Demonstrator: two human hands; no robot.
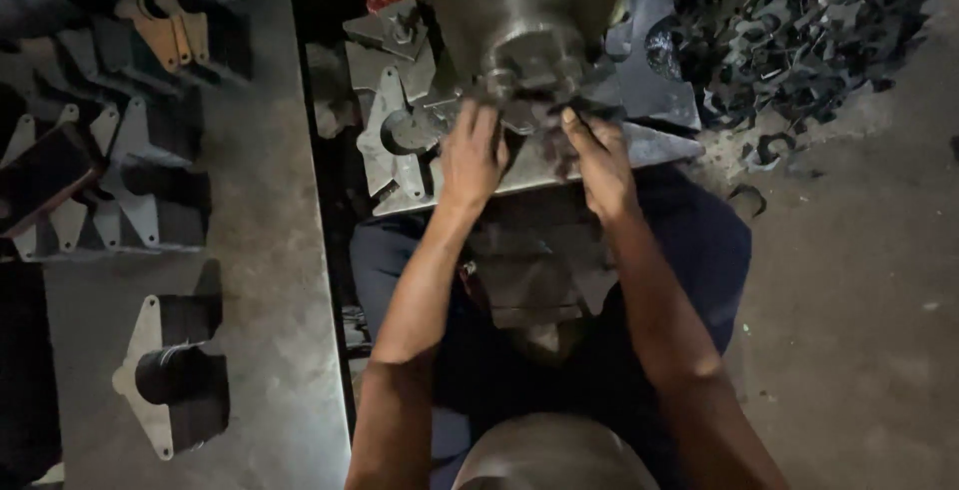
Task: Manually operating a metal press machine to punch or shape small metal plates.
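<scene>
My left hand (472, 155) and my right hand (596, 155) both reach up to a dark flat metal piece (539, 118) lying under the round steel ram (529, 50) of a press. Each hand's fingertips pinch an edge of that piece, left on the left side, right on the right side. The piece rests on a grey metal bed plate (654, 145). My palms hide much of it. My dark trousers (699, 240) show below the machine.
Flat triangular metal blanks with round holes (390, 125) lie left of the ram. A steel table (270, 250) at the left carries stacked formed parts (170, 375). A heap of dark scrap offcuts (799, 30) covers the concrete floor (859, 300) at upper right.
</scene>
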